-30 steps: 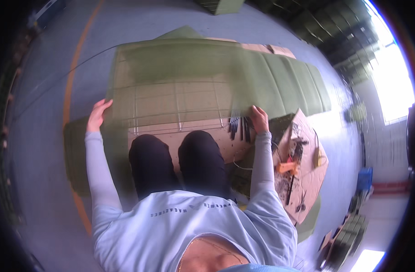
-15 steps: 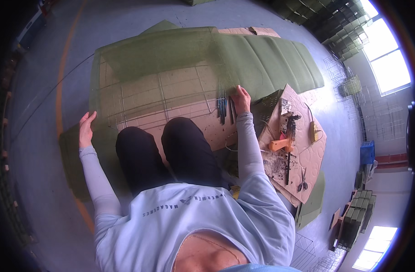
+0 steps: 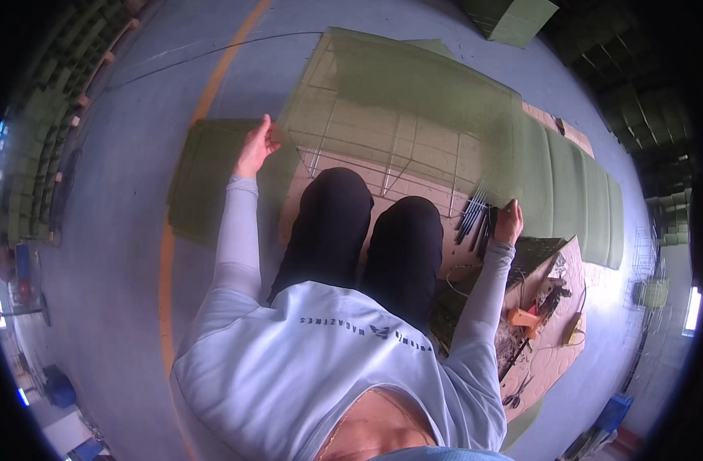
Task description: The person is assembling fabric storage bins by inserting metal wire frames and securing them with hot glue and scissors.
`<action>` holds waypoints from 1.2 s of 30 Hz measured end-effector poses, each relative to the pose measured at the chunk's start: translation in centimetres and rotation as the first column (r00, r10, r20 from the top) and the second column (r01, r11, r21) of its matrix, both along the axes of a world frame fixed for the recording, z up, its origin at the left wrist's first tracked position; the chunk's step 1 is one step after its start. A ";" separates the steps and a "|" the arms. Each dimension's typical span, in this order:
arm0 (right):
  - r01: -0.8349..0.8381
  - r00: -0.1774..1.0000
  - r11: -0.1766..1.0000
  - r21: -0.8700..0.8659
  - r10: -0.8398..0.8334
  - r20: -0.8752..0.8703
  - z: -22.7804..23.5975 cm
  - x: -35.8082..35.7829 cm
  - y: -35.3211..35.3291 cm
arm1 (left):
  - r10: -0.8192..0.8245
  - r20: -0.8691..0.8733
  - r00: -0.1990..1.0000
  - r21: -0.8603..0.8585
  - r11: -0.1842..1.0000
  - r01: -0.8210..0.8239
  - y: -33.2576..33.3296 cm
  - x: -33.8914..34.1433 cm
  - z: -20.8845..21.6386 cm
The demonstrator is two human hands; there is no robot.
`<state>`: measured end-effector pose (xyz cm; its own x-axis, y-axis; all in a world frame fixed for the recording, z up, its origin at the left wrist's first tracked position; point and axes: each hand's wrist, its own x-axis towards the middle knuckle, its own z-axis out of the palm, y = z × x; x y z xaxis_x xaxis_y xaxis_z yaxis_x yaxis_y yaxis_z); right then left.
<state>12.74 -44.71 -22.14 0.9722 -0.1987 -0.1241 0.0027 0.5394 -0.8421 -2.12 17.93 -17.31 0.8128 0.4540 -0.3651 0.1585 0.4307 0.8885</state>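
Observation:
A sheer green mesh sheet lies stretched over a wire frame in front of my knees. My left hand is at the sheet's near left corner, thumb and fingers closing on its edge. At the near right corner, my right hand pinches the mesh between thumb and fingertips. Several dark thin rods lie beside the right hand. Beneath the frame is a brown cardboard sheet.
Right of me, a cardboard-topped surface carries an orange glue gun, scissors and a yellow power strip. Folded green material lies at the far right, a green sheet on the floor at left.
The view has turned, so the whole scene appears rotated and shifted right. Both hands remain at the mesh sheet's near corners.

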 end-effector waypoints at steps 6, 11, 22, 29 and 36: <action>-0.018 1.000 1.000 -0.016 0.018 -0.013 -0.1 0.9 0.8 | -0.168 0.049 0.985 0.146 0.976 0.159 1.4 -1.0 -1.2; -0.070 0.988 0.997 -0.008 0.071 0.138 1.0 -0.6 0.4 | -0.114 0.098 0.989 0.043 0.993 0.110 -0.4 0.6 -1.7; 0.060 0.998 0.996 0.060 -0.060 0.000 -0.4 0.8 0.7 | -0.172 0.053 0.984 0.036 0.985 0.170 2.5 1.0 -3.2; 0.509 0.784 0.416 -0.754 -0.586 0.205 4.3 -1.0 3.5 | -0.176 0.047 0.983 0.058 0.983 0.173 2.0 0.5 -2.5; 0.353 0.887 -0.206 -0.913 0.384 0.256 7.6 -4.0 13.3 | -0.155 0.002 0.988 0.079 0.985 0.154 2.3 0.3 -2.8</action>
